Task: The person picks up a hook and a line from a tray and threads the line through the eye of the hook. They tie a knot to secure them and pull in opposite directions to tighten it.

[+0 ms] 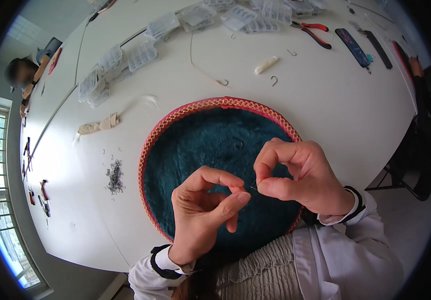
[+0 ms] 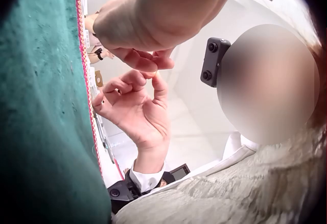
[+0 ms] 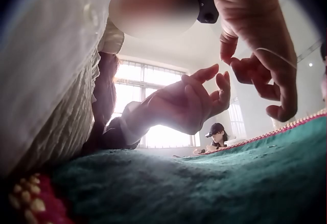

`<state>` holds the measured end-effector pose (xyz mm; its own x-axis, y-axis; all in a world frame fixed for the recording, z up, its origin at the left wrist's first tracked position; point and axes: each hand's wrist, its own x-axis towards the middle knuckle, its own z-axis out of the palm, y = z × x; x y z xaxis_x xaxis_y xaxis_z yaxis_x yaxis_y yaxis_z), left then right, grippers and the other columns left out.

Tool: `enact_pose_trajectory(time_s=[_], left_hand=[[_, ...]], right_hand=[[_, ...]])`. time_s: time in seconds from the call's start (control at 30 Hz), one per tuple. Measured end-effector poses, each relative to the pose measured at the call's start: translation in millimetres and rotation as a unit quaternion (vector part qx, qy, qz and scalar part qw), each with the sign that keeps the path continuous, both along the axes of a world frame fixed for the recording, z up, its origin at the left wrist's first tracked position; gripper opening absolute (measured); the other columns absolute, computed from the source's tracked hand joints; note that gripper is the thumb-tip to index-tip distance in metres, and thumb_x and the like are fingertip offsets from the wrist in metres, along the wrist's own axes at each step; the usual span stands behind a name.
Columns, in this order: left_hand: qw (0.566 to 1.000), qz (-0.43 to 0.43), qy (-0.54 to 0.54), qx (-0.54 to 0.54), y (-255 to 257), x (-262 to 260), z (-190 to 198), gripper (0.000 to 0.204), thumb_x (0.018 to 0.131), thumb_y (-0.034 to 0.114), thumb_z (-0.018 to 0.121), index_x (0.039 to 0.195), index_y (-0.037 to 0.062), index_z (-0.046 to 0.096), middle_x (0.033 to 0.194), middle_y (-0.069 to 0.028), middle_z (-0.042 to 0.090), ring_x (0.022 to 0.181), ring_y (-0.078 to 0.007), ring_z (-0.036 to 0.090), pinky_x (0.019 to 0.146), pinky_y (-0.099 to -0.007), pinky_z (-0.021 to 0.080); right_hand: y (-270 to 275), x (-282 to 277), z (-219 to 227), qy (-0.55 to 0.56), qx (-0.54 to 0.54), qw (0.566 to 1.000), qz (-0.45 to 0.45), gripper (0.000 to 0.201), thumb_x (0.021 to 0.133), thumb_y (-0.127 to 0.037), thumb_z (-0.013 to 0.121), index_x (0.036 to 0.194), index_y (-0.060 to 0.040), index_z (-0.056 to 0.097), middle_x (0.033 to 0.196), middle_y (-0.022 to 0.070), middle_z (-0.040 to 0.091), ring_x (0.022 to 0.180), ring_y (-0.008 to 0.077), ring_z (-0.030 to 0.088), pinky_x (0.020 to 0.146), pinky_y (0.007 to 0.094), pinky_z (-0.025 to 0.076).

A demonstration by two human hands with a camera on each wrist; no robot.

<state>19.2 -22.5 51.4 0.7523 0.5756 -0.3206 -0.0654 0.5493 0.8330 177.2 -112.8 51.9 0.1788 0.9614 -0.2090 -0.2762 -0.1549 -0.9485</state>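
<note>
Both hands hover close together over a round teal plush pad [image 1: 190,135] with a red and gold braided rim. My right hand [image 1: 300,172] pinches thumb against index finger, and a tiny dark, thin bit [image 1: 253,185] shows at its tips. In the right wrist view a fine, pale fishing line [image 3: 276,55] arcs across that hand. My left hand [image 1: 205,210] faces it with bent fingers, thumb and index tips slightly apart; I cannot tell whether it holds the line. A dark fish hook [image 1: 238,144] lies on the pad beyond the fingers.
Left of the pad are a heap of small hooks [image 1: 115,177] and a cloth-wrapped bundle [image 1: 98,125] of pale line. Clear compartment boxes [image 1: 163,25] line the back. Larger hooks [image 1: 274,80], a white roll [image 1: 266,65] and red-handled pliers [image 1: 315,34] lie beyond. Another person sits far left.
</note>
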Motion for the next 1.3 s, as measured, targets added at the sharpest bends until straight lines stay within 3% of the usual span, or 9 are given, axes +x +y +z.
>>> enact_pose_trajectory(time_s=[0.07,0.17,0.47,0.8,1.0,1.07,1.1,1.17,1.3], left_hand=[[1.0,0.009,0.0,0.015,-2.1,-0.9,0.4,0.012,0.075,-0.005,0.065,0.084,-0.0034,0.057,0.08,-0.0077,0.059,0.05,-0.0067,0.053,0.039,-0.0174,0.042],[0.999,0.017,0.0,0.032,-4.5,-0.9,2.1,0.012,0.075,-0.006,0.065,0.084,-0.0042,0.058,0.08,-0.0081,0.059,0.05,-0.0071,0.054,0.039,-0.0177,0.043],[1.0,0.01,-0.004,0.017,-7.6,-1.7,2.4,0.009,0.076,-0.008,0.061,0.083,-0.0051,0.056,0.082,-0.0088,0.059,0.05,-0.0082,0.056,0.039,-0.0176,0.043],[1.0,0.008,-0.018,0.002,-8.1,-2.0,0.3,0.007,0.078,-0.007,0.058,0.082,-0.0045,0.053,0.082,-0.0084,0.058,0.046,-0.0078,0.054,0.037,-0.0176,0.041],[0.998,-0.012,-0.023,-0.052,-3.5,-2.8,2.6,0.006,0.08,-0.007,0.056,0.082,-0.0038,0.052,0.083,-0.0081,0.057,0.04,-0.0049,0.049,0.033,-0.0159,0.035],[0.998,-0.019,-0.027,-0.059,-2.5,-3.3,2.2,0.006,0.08,-0.007,0.056,0.082,-0.0033,0.052,0.083,-0.008,0.057,0.039,-0.004,0.047,0.033,-0.0152,0.034],[0.997,-0.029,-0.032,-0.067,-1.9,-3.7,1.8,0.006,0.079,-0.007,0.056,0.082,-0.003,0.053,0.083,-0.0076,0.057,0.039,-0.0035,0.047,0.033,-0.0147,0.034],[0.996,-0.039,-0.037,-0.075,0.9,-4.7,0.6,0.006,0.079,-0.007,0.056,0.081,-0.0027,0.053,0.084,-0.0073,0.057,0.04,-0.003,0.046,0.033,-0.0143,0.034],[0.994,-0.063,-0.038,-0.086,4.9,-5.3,-0.6,0.006,0.078,-0.006,0.059,0.081,-0.0016,0.056,0.082,-0.0068,0.058,0.042,-0.0028,0.047,0.034,-0.0142,0.035]], right_hand=[[0.2,0.2,-2.1,-0.201,0.092,0.974,-0.044,0.006,0.07,-0.011,0.065,0.069,-0.0066,0.06,0.069,-0.0019,0.058,0.071,0.0093,0.049,0.068,0.0247,0.038],[0.8,-0.1,5.7,-0.355,0.149,0.92,-0.071,0.01,0.061,-0.003,0.064,0.063,-0.008,0.056,0.066,-0.0002,0.056,0.07,0.0131,0.047,0.07,0.027,0.036],[-1.1,-8.2,6.4,-0.493,0.205,0.837,-0.121,0.014,0.052,-0.006,0.069,0.062,-0.0095,0.059,0.063,-0.0013,0.056,0.065,0.0181,0.041,0.063,0.0293,0.035],[-0.8,-10.5,4.3,-0.495,0.209,0.834,-0.124,0.014,0.054,-0.005,0.069,0.063,-0.0091,0.058,0.064,-0.0008,0.057,0.065,0.0174,0.044,0.062,0.0292,0.036],[-1.6,-2.7,1.6,-0.313,0.124,0.941,-0.023,0.007,0.069,-0.012,0.066,0.071,-0.0087,0.06,0.07,-0.0017,0.059,0.072,0.0134,0.048,0.073,0.028,0.039],[-1.1,-1.9,-4.2,-0.08,0.029,0.996,0.039,0.01,0.076,-0.014,0.064,0.08,-0.0049,0.063,0.074,-0.0011,0.06,0.072,0.0074,0.05,0.071,0.0237,0.039],[-0.4,-1.4,-4.8,-0.079,0.029,0.996,0.039,0.01,0.076,-0.014,0.064,0.08,-0.0049,0.063,0.074,-0.0011,0.06,0.072,0.0074,0.05,0.071,0.0237,0.039],[0.8,-0.4,-5.6,0.181,-0.053,0.978,0.086,0.016,0.081,-0.015,0.062,0.088,-0.001,0.063,0.078,-0.0011,0.061,0.074,0.0041,0.051,0.071,0.0195,0.04],[1.3,0.5,-10.0,0.225,-0.052,0.969,0.092,0.017,0.081,-0.013,0.061,0.09,0.0014,0.062,0.082,-0.0008,0.061,0.075,0.0028,0.053,0.071,0.0171,0.041]])
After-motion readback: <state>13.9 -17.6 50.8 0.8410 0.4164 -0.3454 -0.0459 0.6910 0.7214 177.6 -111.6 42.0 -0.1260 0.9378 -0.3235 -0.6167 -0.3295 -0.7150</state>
